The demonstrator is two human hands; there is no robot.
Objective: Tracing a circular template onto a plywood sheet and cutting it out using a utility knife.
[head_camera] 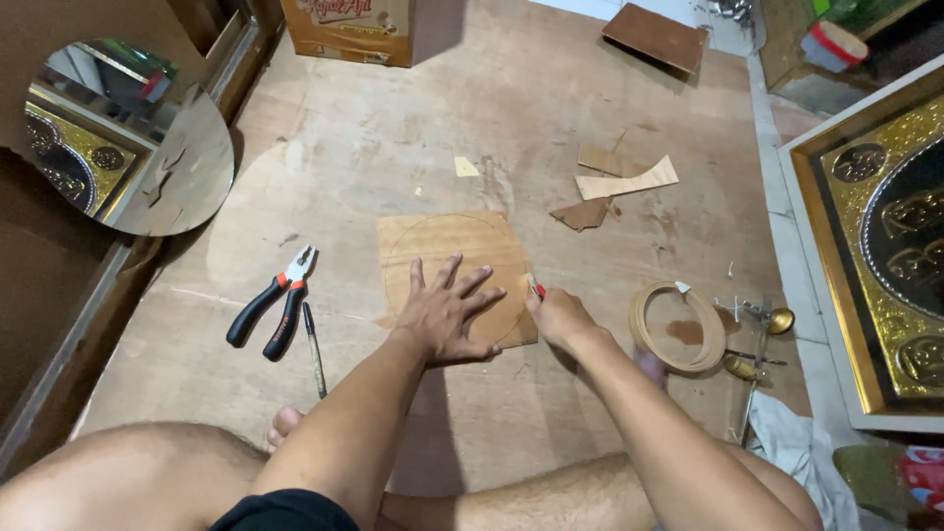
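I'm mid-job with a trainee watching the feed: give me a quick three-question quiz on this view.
1. True or false: the left hand lies flat, fingers spread, on the thin wooden sheet.
2. What lies on the floor left of the sheet? A) a hammer B) pliers with black and red handles C) a saw
3. Fill in: a ____ outline is drawn on the sheet.

Key
1. True; the right hand holds a small red-tipped tool at the sheet's right edge.
2. B, the pliers, beside a pen.
3. Circular.
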